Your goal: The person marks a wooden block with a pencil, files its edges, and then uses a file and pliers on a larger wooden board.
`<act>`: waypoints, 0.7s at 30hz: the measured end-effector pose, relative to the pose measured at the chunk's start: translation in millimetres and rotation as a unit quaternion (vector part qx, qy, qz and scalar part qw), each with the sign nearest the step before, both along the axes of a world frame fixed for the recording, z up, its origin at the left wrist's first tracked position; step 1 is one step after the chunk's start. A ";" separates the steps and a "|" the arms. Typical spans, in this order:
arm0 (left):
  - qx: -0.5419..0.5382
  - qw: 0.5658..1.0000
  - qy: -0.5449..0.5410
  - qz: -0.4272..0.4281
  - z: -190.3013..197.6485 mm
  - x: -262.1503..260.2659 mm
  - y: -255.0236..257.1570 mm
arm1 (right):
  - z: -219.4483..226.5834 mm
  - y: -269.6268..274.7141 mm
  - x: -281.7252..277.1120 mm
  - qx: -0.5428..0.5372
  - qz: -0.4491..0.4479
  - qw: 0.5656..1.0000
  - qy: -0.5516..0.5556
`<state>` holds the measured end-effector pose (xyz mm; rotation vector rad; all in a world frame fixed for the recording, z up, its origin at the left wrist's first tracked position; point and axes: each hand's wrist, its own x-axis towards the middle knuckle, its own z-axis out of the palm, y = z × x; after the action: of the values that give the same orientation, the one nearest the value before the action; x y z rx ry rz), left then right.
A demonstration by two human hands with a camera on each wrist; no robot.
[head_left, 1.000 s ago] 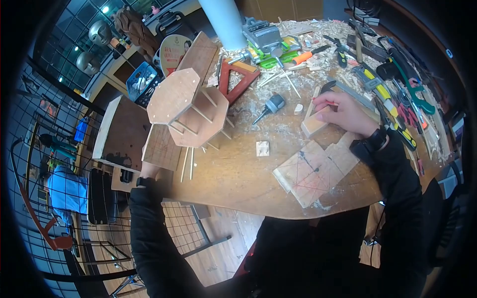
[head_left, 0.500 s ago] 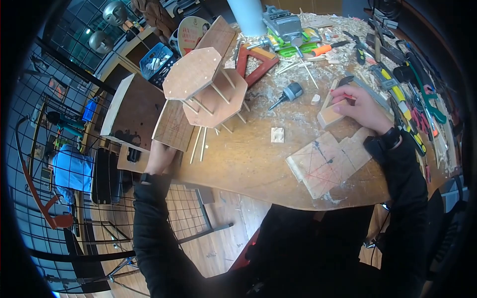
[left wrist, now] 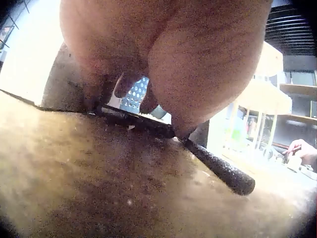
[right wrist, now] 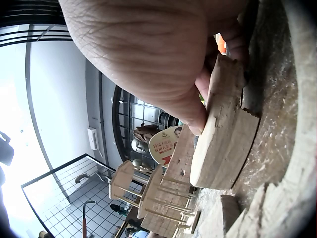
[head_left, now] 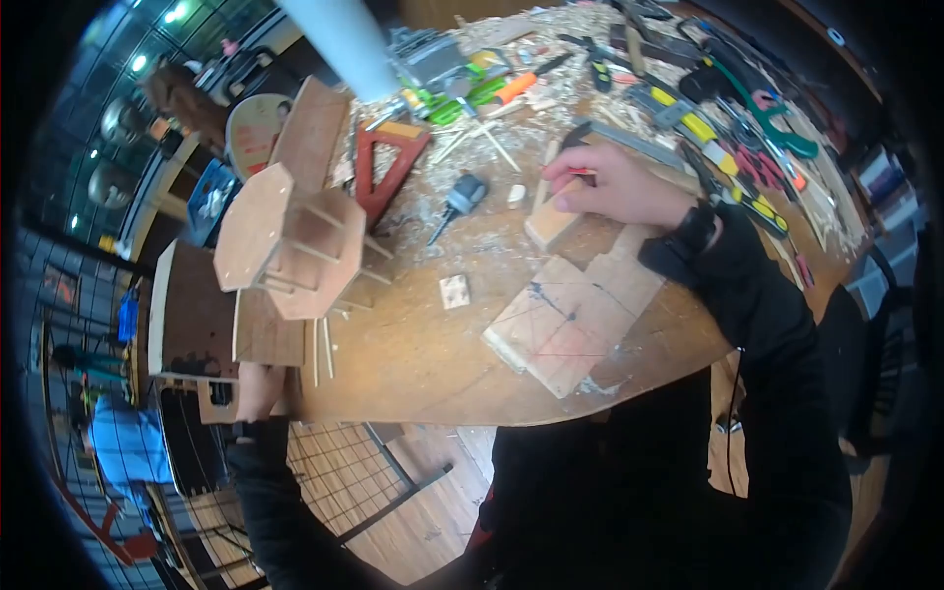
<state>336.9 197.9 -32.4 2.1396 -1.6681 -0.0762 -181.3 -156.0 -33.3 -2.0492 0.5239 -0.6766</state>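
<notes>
My left hand (head_left: 259, 391) reaches in at the lower end of a board with red lines (head_left: 268, 329), beside a wooden box (head_left: 192, 310). In the left wrist view its thumb and fingers come down on a dark tool with a rounded handle (left wrist: 223, 168) lying on the tabletop. My right hand (head_left: 619, 185) holds a slim red pencil (head_left: 582, 171), mostly hidden by the fingers. Its thumb rests on a wooden block (right wrist: 225, 134). Below that hand lies a flat board marked with lines (head_left: 570, 324).
A two-tier octagonal stand on dowels (head_left: 258, 226) rises at the left, near a red triangle frame (head_left: 388, 172). A small drill-like tool (head_left: 462, 200) and a square wood piece (head_left: 454, 291) lie mid-table. Hand tools (head_left: 698, 128) and shavings (head_left: 511, 59) cover the back and right.
The head view has swung, shifting the whole scene left and down since half a second ago. My left hand stays by the lined board's lower end; my right hand keeps its place at the block.
</notes>
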 end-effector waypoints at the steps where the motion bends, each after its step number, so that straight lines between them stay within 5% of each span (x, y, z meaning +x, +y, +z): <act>1: 0.021 1.000 -0.012 0.006 -1.3 6.2 0.3 | 2.8 1.8 0.1 0.013 0.013 1.000 0.003; 4: 0.131 0.977 -0.154 -0.066 4.5 29.1 -8.5 | 2.9 -0.5 -1.8 0.010 0.013 1.000 0.014; 8: 0.215 0.967 -0.122 -0.070 9.0 45.7 -16.2 | 5.3 2.0 -1.0 0.034 0.021 0.999 0.018; 12: 0.182 0.969 -0.158 -0.053 6.4 46.0 -12.2 | 3.7 1.5 -2.1 0.037 0.029 0.999 0.011; 15: 0.092 0.990 0.087 0.061 21.8 7.6 -9.5 | 5.2 2.7 -2.0 0.040 0.024 0.999 0.011; 21: 0.031 0.999 0.010 0.027 20.7 -6.1 -0.1 | 4.8 1.0 -1.6 0.061 0.026 0.997 0.032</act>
<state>330.9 197.8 -11.7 2.2221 -1.6150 -0.1343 -182.9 -155.0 -28.5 -1.9670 0.5343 -0.5380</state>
